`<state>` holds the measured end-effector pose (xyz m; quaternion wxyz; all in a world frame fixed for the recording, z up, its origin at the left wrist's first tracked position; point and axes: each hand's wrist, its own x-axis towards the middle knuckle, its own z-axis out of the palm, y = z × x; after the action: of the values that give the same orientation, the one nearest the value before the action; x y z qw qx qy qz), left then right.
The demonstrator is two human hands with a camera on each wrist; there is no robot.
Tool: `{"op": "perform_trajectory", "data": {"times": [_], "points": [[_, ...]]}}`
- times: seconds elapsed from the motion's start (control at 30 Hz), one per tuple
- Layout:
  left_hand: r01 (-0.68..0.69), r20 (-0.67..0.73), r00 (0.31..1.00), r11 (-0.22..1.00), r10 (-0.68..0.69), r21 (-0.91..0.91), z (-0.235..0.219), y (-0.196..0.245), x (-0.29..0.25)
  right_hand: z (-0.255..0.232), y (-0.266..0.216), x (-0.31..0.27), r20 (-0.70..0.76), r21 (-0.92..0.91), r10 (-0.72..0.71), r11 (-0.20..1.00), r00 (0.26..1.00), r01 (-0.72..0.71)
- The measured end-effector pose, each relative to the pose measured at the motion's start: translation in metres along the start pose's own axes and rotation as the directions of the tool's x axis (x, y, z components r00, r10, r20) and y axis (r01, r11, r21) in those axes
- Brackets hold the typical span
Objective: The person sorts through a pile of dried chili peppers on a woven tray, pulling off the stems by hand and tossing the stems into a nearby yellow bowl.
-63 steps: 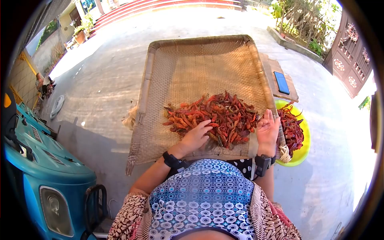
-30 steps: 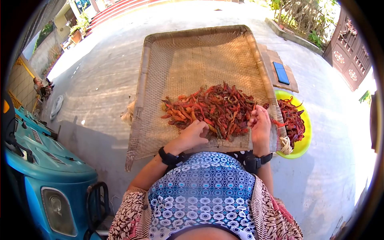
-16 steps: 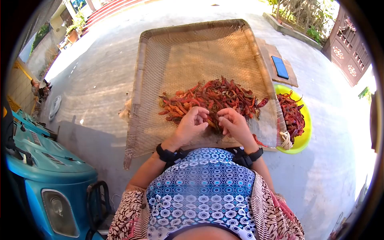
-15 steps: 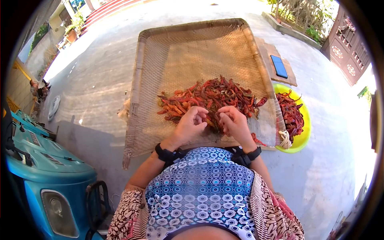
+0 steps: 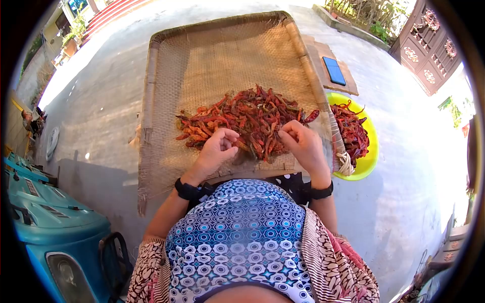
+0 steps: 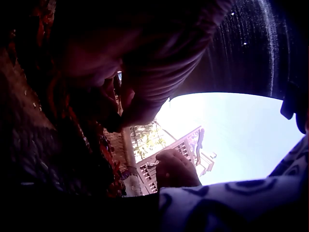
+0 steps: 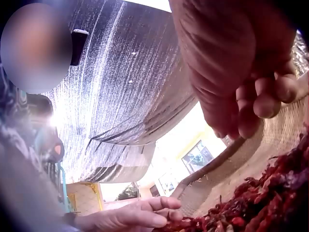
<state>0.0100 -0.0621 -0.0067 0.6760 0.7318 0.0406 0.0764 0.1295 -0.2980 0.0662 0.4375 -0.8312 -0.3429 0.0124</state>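
A heap of dried red chili peppers point(image 5: 247, 113) lies on the near half of a woven bamboo tray point(image 5: 222, 55). At the heap's near left edge is my left hand point(image 5: 214, 151), fingers loosely bent and thumb apart from them; the right wrist view shows this left hand point(image 7: 140, 215) low over the chilies. My right hand point(image 5: 305, 149) hovers at the heap's right side, fingers loosely curled. No chili shows between the fingers of the right hand point(image 7: 241, 77) in its own wrist view. The left hand point(image 6: 130, 63) is dark in its wrist view.
A yellow-green basin point(image 5: 371, 161) of red chilies stands beside the tray's right edge. Behind it, a blue phone point(image 5: 334, 70) lies on cardboard point(image 5: 323, 50). A teal vehicle point(image 5: 65, 227) stands at the left. One dark red chili point(image 5: 312, 116) lies apart by the tray's right rim.
The right hand moved from the tray's right side to the middle beside the left hand, then slightly right again. The left hand drew back from the heap. The head view has shifted.
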Motion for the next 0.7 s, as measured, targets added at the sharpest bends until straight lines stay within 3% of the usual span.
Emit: {"op": "perform_trajectory", "data": {"times": [0.1,0.13,0.23,0.27,0.37,0.4,0.5,0.57,0.63,0.7], "points": [[0.013,0.009,1.0,1.0,-0.013,0.005,0.002,0.006,-0.001,-0.025,0.02,-0.01,0.092,-0.316,0.138,0.943,0.986,-0.103],[0.011,0.012,1.0,1.0,-0.011,0.017,0.002,0.006,-0.001,-0.028,0.023,-0.015,0.103,-0.345,0.179,0.929,0.978,-0.134],[0.021,0.024,0.999,0.999,-0.022,0.025,0.001,0.004,0.0,-0.016,0.063,-0.03,0.086,-0.412,0.029,0.911,0.996,0.009],[0.029,0.031,0.999,0.999,-0.03,0.021,0.001,0.003,0.0,-0.013,0.071,-0.032,0.161,-0.35,0.118,0.935,0.98,-0.055],[0.031,0.033,0.999,1.0,-0.031,0.003,0.002,0.007,-0.002,-0.013,0.066,-0.024,0.26,-0.329,0.081,0.944,0.962,0.01],[0.031,0.017,0.999,0.999,-0.032,0.026,0.003,0.009,-0.002,-0.015,0.064,-0.022,0.299,-0.263,0.171,0.961,0.939,-0.091],[0.051,0.013,0.999,0.999,-0.051,-0.015,0.001,0.008,-0.002,-0.035,0.041,-0.019,0.099,-0.096,0.069,0.994,0.993,-0.059],[0.031,0.034,0.999,0.999,-0.03,-0.039,0.002,0.005,-0.002,-0.054,0.03,-0.016,-0.142,-0.165,0.002,0.986,0.99,-0.025],[0.027,0.048,0.999,0.998,-0.025,-0.057,0.001,0.007,-0.002,-0.069,0.028,-0.007,-0.381,-0.417,-0.023,0.896,0.924,-0.15],[0.037,0.062,0.998,0.996,-0.032,-0.078,0.003,0.011,-0.002,-0.075,0.036,-0.002,-0.566,-0.411,-0.037,0.879,0.823,-0.243]]}}
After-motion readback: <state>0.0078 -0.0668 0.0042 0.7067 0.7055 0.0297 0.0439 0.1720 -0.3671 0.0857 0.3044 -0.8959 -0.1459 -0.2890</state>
